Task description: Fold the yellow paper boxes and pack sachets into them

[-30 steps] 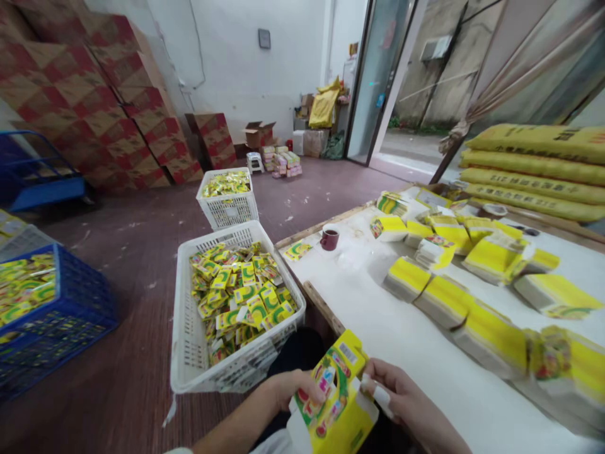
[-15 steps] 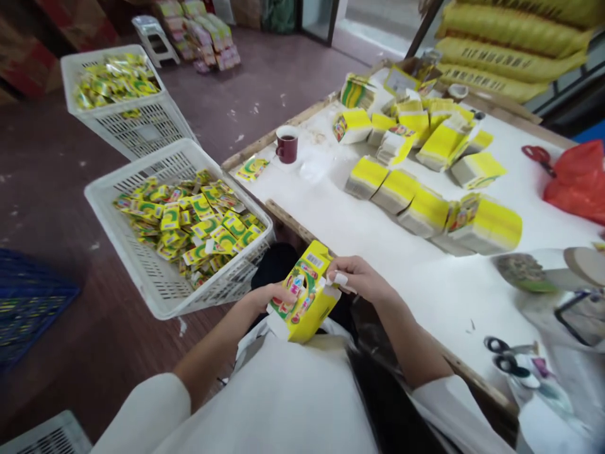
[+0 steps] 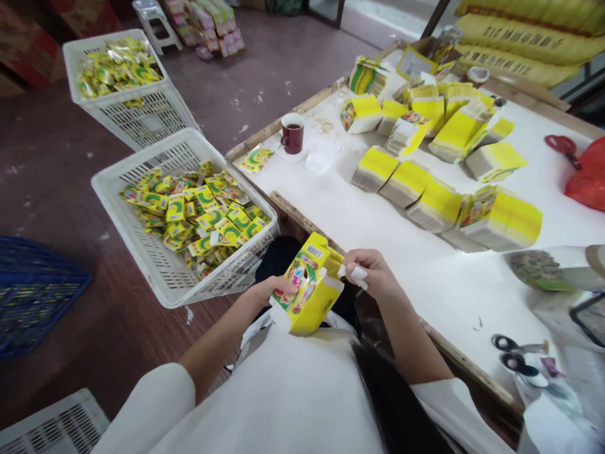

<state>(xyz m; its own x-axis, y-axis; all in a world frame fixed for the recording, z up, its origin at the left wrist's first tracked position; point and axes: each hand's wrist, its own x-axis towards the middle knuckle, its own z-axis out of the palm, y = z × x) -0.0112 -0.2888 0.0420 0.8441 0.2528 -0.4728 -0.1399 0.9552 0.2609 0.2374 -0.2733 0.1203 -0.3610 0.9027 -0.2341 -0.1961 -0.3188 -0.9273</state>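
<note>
While gripping a carton (image 3: 309, 287) beside the table (image 3: 439, 274) in left hand (image 3: 271, 290), holds right hand (image 3: 373, 274) at its edge (cannot tell if pinching). Seems partway: has packs (image 3: 203, 208) in a basket (image 3: 142, 268) beside the table, stacks (image 3: 435, 200) remaining on it.

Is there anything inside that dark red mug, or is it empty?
Not empty. The dark red mug stands upright, and dark liquid shows inside, below its pale rim. I can't tell what drink it is.
</note>
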